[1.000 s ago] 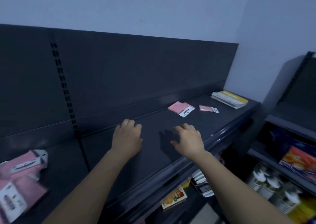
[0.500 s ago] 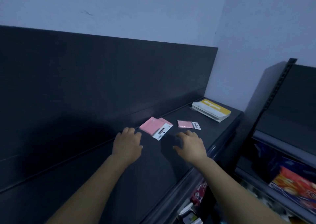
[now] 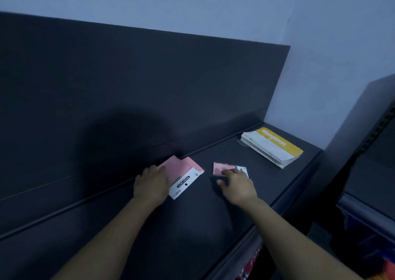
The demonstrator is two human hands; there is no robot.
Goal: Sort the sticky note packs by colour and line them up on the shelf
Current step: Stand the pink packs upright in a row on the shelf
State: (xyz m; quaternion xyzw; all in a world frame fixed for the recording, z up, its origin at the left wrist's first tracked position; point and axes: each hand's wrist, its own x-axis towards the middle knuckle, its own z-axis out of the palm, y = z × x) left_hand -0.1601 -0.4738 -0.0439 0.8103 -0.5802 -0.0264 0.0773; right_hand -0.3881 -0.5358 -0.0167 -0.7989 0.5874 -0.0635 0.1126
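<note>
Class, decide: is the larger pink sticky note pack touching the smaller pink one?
Apart. The head view shows bare dark shelf between the larger pink pack and the smaller pink pack.

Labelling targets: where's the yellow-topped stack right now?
In the head view the yellow-topped stack lies flat at the right end of the dark shelf, by the wall corner, beyond and right of the small pink pack that the right hand touches.
</note>
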